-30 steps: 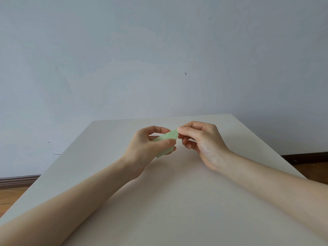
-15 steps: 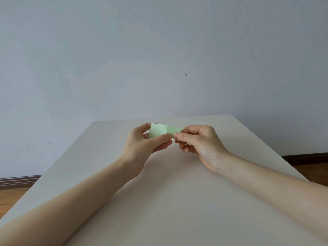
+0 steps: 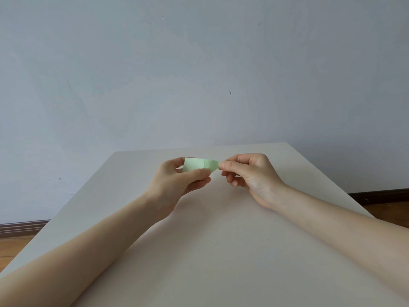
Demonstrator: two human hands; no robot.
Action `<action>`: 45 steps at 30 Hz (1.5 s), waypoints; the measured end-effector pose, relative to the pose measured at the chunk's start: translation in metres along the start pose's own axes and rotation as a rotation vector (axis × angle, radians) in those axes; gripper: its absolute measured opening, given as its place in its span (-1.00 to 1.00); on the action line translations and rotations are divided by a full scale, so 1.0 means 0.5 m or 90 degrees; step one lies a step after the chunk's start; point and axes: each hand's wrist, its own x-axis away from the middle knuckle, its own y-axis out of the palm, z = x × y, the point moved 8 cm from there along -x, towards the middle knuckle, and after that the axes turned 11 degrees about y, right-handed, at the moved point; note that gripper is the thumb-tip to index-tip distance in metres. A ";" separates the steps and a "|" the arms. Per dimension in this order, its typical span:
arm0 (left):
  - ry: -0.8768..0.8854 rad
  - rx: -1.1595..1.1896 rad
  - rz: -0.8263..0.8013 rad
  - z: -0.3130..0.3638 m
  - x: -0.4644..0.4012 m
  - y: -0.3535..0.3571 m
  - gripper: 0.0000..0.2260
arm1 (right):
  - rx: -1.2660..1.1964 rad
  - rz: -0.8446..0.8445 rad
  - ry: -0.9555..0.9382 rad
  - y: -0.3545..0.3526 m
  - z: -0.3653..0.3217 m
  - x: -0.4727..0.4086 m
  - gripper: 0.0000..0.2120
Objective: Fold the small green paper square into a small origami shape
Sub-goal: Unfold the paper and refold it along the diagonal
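A: What are the hands doing?

B: Both are on the paper (image 3: 200, 164). The left hand (image 3: 179, 180) grips its lower left part, thumb laid across the front and fingers curled behind it. The right hand (image 3: 250, 173) pinches the right tip between thumb and forefinger, the other fingers curled under.

A: Are the hands touching each other?

B: No, they sit close together with a small gap, and the paper bridges it.

A: And the paper, where is it?

B: Held up in the air above the far half of the desk (image 3: 221, 251), not lying on it. It is pale green, folded into a short strip that narrows toward the right hand, with a vertical crease showing near its middle.

A: What lies around them?

B: Both bare forearms reach in from the near corners over the pale desk. Behind the desk stands a grey-blue wall (image 3: 199, 74) with a few small marks. A dark skirting board (image 3: 380, 194) runs along its foot, and wood floor (image 3: 13, 247) shows at either side.
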 end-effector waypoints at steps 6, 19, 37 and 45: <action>-0.006 -0.020 0.019 -0.005 -0.003 -0.012 -0.78 | -0.058 0.039 0.028 -0.023 0.007 -0.011 -0.91; 0.048 -0.056 0.036 0.008 -0.002 -0.010 -0.70 | 0.046 -0.028 -0.026 0.009 -0.001 0.005 -0.90; 0.061 -0.090 0.064 0.004 -0.008 -0.018 -0.70 | -0.016 0.012 0.007 0.003 0.006 0.004 -0.90; 0.036 -0.045 0.067 -0.006 -0.010 -0.022 -0.69 | -0.056 0.040 0.028 -0.007 0.013 0.000 -0.90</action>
